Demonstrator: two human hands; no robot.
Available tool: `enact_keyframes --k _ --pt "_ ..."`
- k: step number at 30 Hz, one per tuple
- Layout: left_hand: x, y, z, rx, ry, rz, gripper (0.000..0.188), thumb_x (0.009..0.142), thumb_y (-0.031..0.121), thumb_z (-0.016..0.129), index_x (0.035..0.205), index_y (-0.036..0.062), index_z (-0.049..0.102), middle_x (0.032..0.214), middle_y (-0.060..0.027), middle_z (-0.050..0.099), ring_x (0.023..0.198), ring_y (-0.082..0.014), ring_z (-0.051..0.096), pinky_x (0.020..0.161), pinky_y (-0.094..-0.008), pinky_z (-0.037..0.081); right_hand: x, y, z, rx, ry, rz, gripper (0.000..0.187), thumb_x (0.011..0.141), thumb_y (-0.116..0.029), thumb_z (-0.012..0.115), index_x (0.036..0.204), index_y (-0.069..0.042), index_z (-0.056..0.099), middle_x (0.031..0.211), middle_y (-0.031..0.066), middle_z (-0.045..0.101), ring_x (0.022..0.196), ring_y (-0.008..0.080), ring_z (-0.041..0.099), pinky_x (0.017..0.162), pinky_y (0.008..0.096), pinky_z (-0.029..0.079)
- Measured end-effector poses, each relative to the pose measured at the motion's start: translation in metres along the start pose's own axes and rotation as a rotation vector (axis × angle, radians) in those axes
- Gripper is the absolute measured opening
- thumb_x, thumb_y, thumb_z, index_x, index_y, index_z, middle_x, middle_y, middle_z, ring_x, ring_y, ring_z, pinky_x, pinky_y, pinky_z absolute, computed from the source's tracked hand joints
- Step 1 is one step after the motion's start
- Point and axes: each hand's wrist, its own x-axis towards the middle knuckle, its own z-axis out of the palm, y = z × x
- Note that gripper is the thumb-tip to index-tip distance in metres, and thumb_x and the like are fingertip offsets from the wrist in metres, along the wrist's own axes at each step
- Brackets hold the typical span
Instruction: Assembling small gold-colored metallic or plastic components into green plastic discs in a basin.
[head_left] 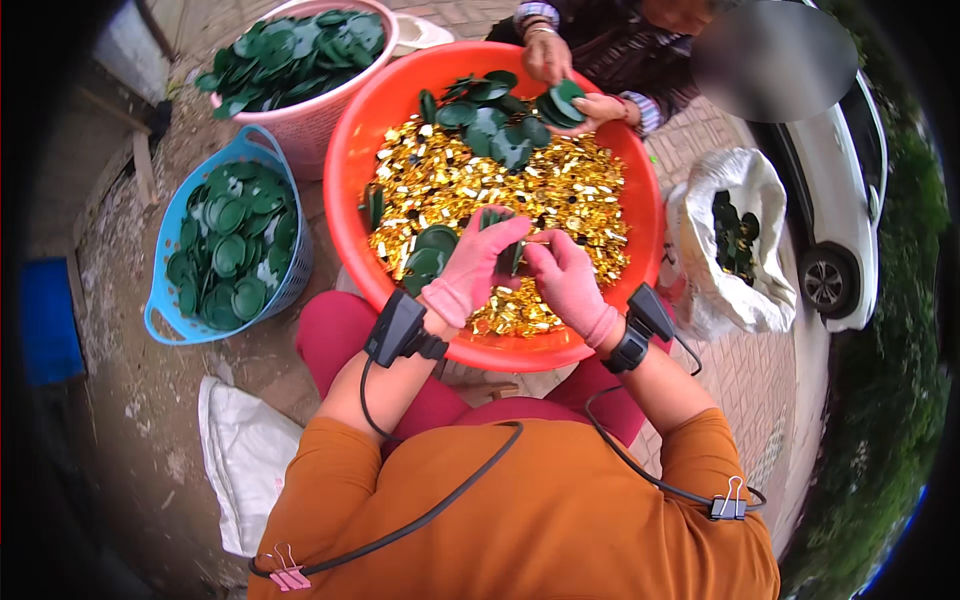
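Observation:
Both my hands wear pink gloves and are close together over the near part of a large orange-red basin [343, 180]. My left hand [472, 265] is closed around a few dark green round discs [491, 218]. My right hand [572, 282] is closed in a pinch at the edge of a disc beside the left fingers; what lies between its fingertips is too small to make out. Small shiny gold pieces [590, 195], with some dark ones among them, fill the basin. Loose green discs [428, 258] lie on them by my left hand, and a larger heap [497, 128] sits at the far side.
Across the basin, another person's hands [548, 58] hold green discs. Left stand a pink basket [290, 135] and a blue basket [300, 262], both full of discs. A white sack [765, 290] with dark discs stands right; a white car [850, 215] is beyond.

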Motion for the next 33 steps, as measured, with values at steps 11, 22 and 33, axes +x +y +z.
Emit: enact_keyframes --k 11,22,33 --pt "0.004 -0.011 -0.011 -0.445 -0.407 -0.071 0.045 0.095 0.026 0.058 0.139 0.0297 0.045 0.114 -0.0205 0.062 0.106 -0.0408 0.063 0.081 -0.051 0.058 -0.045 -0.035 -0.206 0.872 0.437 -0.156 0.068 0.095 -0.06 0.045 0.126 0.0 0.043 0.115 0.0142 0.06 0.063 0.0091 0.05 0.051 0.0213 0.039" --pt "0.001 -0.001 -0.012 -0.455 -0.421 -0.09 0.044 0.095 0.029 0.057 0.136 0.0144 0.046 0.116 -0.0219 0.06 0.1 -0.0343 0.065 0.07 -0.0388 0.058 -0.005 0.046 -0.097 -1.425 -0.314 0.088 0.031 0.085 -0.028 0.057 0.107 -0.006 0.059 0.099 0.0157 0.069 0.089 0.0335 0.067 0.078 0.046 0.051" --pt "-0.003 -0.003 -0.002 -0.223 -0.221 -0.074 0.041 0.093 0.029 0.061 0.131 0.0169 0.049 0.1 -0.0116 0.065 0.082 -0.0242 0.068 0.063 -0.0351 0.057 -0.01 0.064 -0.117 -1.172 -0.078 -0.078 0.019 0.086 -0.014 0.052 0.094 -0.007 0.068 0.082 0.0138 0.069 0.077 0.0264 0.068 0.069 0.0401 0.053"
